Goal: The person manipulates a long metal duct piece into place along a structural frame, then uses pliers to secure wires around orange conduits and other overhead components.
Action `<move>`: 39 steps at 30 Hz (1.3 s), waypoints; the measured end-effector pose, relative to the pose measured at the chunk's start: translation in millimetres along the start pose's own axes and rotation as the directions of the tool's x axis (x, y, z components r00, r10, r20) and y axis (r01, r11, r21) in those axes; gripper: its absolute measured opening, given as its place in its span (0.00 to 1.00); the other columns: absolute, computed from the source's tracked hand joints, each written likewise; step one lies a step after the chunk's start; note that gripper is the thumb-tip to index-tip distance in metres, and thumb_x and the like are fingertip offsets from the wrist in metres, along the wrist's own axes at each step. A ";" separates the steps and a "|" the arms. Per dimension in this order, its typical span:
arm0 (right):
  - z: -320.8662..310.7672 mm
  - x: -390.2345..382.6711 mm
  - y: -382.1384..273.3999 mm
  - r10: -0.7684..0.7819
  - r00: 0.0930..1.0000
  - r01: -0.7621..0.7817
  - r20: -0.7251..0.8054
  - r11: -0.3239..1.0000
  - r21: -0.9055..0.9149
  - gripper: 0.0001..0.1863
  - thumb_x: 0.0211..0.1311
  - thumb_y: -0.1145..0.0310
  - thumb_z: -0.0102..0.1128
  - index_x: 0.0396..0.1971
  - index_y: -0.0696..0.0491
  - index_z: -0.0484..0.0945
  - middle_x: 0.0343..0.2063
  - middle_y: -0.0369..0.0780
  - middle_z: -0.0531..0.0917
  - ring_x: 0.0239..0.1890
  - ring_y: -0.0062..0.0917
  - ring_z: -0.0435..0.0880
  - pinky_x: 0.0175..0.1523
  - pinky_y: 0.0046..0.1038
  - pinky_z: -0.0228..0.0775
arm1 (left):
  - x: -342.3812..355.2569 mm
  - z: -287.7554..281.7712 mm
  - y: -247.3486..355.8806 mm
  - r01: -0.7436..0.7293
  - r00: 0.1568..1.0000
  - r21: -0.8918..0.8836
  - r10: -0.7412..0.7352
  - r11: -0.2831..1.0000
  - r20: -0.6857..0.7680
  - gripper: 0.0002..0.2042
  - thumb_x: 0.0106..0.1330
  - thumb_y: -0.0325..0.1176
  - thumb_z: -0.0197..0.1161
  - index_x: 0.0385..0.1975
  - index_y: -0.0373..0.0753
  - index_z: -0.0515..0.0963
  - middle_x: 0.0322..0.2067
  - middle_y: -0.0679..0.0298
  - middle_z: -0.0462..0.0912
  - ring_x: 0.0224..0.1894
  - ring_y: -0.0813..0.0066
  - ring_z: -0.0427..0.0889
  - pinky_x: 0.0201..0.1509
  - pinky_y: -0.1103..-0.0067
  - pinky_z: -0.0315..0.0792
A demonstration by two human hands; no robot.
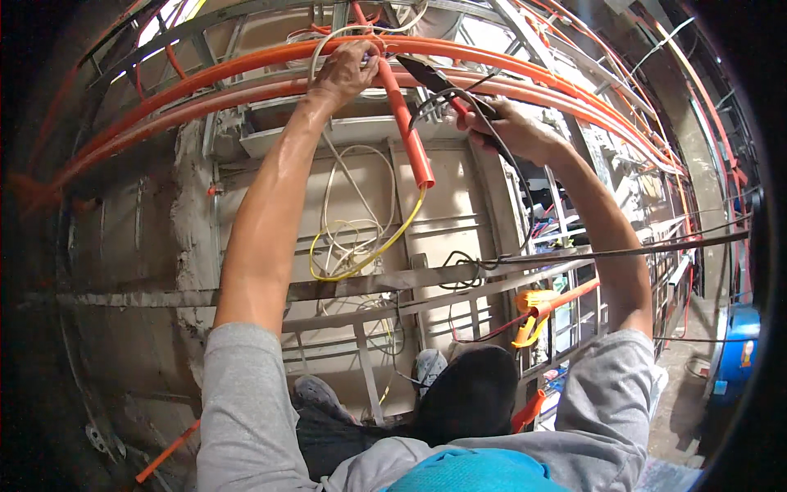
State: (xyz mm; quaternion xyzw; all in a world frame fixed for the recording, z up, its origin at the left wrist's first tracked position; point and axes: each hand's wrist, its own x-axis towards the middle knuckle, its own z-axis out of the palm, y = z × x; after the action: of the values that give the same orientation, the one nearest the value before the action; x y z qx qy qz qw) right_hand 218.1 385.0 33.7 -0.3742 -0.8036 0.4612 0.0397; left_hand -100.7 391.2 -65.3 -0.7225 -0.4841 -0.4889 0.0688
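At the top centre, my left hand (348, 72) is closed at a crossing of orange conduits (455, 51), its fingers round a pipe beside a small bluish piece I cannot make out. A short orange pipe (407, 139) hangs down from there, with a yellow cable (398, 238) leaving its lower end. Just right of this pipe, my right hand (504, 131) grips a red-and-black handled tool (457, 105) with dark jaws, partly crossed by a black cable (515, 189). A loose white cable (344, 176) drops behind my left wrist in loops.
Metal framing strips (361, 283) cross below me, over pale boards (443, 205). A yellow-and-orange power tool (531, 316) sits on the framing at lower right. A blue drum (738, 353) stands at far right. More conduits and rods run along the right; my feet (316, 394) are at the bottom.
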 end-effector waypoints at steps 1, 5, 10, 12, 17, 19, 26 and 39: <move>2.8 -2.2 -0.4 -0.032 0.994 0.008 -0.102 0.974 -0.226 0.14 0.69 0.60 0.55 0.43 0.56 0.80 0.26 0.44 0.81 0.29 0.32 0.80 0.40 0.33 0.74 | -3.0 -2.5 0.4 0.019 1.000 -0.028 -0.018 0.999 0.019 0.08 0.67 0.33 0.61 0.39 0.35 0.77 0.36 0.51 0.82 0.40 0.49 0.82 0.46 0.63 0.75; 0.3 11.7 1.7 -0.307 0.923 0.089 -0.232 0.756 -0.648 0.15 0.71 0.60 0.51 0.47 0.54 0.80 0.32 0.48 0.84 0.36 0.40 0.84 0.44 0.39 0.74 | -6.5 -9.1 2.5 0.118 0.990 -0.019 -0.116 0.993 0.080 0.08 0.67 0.33 0.61 0.39 0.34 0.77 0.34 0.52 0.83 0.38 0.52 0.83 0.44 0.64 0.75; -5.5 35.2 -8.4 -0.344 0.921 0.031 -0.184 0.535 -0.844 0.16 0.65 0.71 0.47 0.49 0.52 0.80 0.39 0.50 0.85 0.44 0.46 0.84 0.47 0.46 0.74 | -6.9 -10.3 -3.4 0.121 0.988 -0.117 -0.108 0.986 0.107 0.10 0.70 0.34 0.59 0.39 0.33 0.78 0.32 0.53 0.83 0.37 0.58 0.83 0.44 0.69 0.75; -7.9 41.2 -8.2 -0.254 0.947 -0.031 -0.199 0.542 -0.840 0.18 0.62 0.74 0.47 0.49 0.52 0.79 0.39 0.50 0.85 0.43 0.46 0.85 0.46 0.47 0.75 | -5.3 -7.1 0.8 0.178 0.979 -0.183 -0.156 0.967 0.128 0.07 0.69 0.31 0.58 0.39 0.34 0.79 0.35 0.53 0.85 0.39 0.53 0.85 0.45 0.65 0.76; -3.8 45.2 -27.6 -0.313 0.927 -0.020 -0.206 0.507 -0.862 0.15 0.66 0.71 0.47 0.48 0.50 0.79 0.38 0.51 0.84 0.41 0.44 0.85 0.45 0.47 0.76 | -9.9 -7.3 -6.9 0.135 0.990 -0.103 -0.130 0.985 0.059 0.07 0.69 0.31 0.58 0.38 0.35 0.79 0.35 0.53 0.85 0.40 0.54 0.85 0.46 0.65 0.77; -7.6 49.8 -22.9 -0.397 0.898 0.010 -0.189 0.448 -0.894 0.14 0.67 0.69 0.47 0.48 0.50 0.79 0.39 0.51 0.83 0.42 0.44 0.85 0.45 0.47 0.75 | -9.9 -5.6 -3.3 0.143 0.989 -0.081 -0.141 0.986 0.037 0.07 0.69 0.31 0.58 0.37 0.34 0.79 0.36 0.53 0.85 0.40 0.55 0.85 0.46 0.65 0.77; -7.0 48.0 -24.4 -0.427 0.883 -0.037 -0.196 0.354 -0.935 0.13 0.70 0.65 0.49 0.49 0.51 0.78 0.45 0.52 0.79 0.44 0.47 0.84 0.45 0.47 0.76 | -11.7 -6.3 -9.6 0.150 0.988 -0.113 -0.145 0.982 0.047 0.08 0.70 0.33 0.59 0.39 0.34 0.79 0.35 0.53 0.85 0.39 0.58 0.85 0.45 0.68 0.76; -5.6 58.3 -24.5 -0.505 0.852 -0.088 -0.140 0.126 -0.988 0.18 0.64 0.61 0.60 0.51 0.52 0.75 0.42 0.50 0.78 0.42 0.46 0.82 0.44 0.46 0.77 | -11.4 -0.2 -17.5 0.132 0.991 -0.105 -0.127 0.986 0.053 0.07 0.70 0.29 0.57 0.41 0.33 0.78 0.36 0.52 0.85 0.42 0.58 0.86 0.47 0.67 0.77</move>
State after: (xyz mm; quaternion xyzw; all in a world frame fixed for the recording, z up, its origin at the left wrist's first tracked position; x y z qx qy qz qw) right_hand 164.7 418.9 39.4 -0.2814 -0.9168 -0.2806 0.0392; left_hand -114.9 393.0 -80.5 -0.7031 -0.5042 -0.5012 -0.0134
